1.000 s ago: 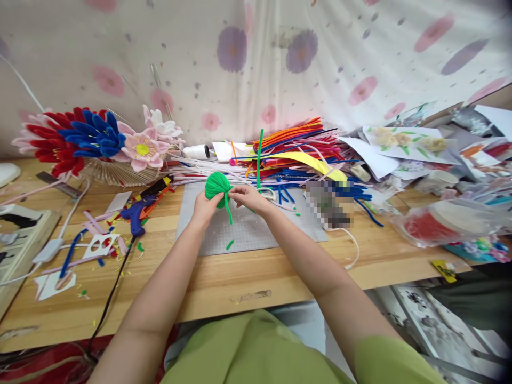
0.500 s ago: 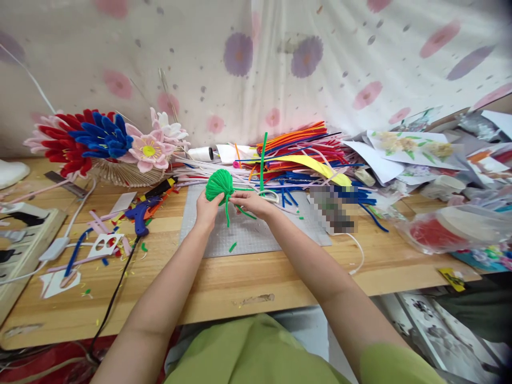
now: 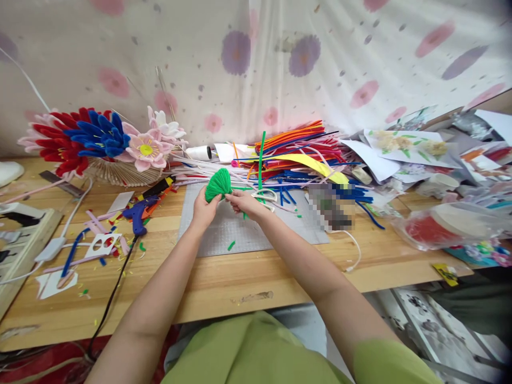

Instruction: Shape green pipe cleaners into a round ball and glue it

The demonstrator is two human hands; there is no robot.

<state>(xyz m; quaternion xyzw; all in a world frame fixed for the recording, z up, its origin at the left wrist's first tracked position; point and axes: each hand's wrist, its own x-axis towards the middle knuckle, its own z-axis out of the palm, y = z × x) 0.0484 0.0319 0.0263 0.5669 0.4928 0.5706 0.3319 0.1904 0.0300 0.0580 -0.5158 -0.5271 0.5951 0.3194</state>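
A green fan-shaped bundle of pipe cleaners [image 3: 218, 184] is held up over a grey cutting mat [image 3: 240, 234]. My left hand [image 3: 204, 209] is closed round the bundle's base from below. My right hand [image 3: 243, 201] pinches the green stem ends just right of it, fingers pressed together. A single green pipe cleaner [image 3: 261, 160] stands upright behind my right hand.
A heap of coloured pipe cleaners [image 3: 296, 152] lies behind the mat. Finished red, blue and pink flowers [image 3: 100, 140] sit far left. A blue glue gun [image 3: 136, 212] with its black cord lies left of the mat. Papers and plastic bags [image 3: 444, 224] crowd the right.
The loose green stem that hung down below my hands is now drawn up into my right hand's pinch. The bundle has stayed at about the same height.
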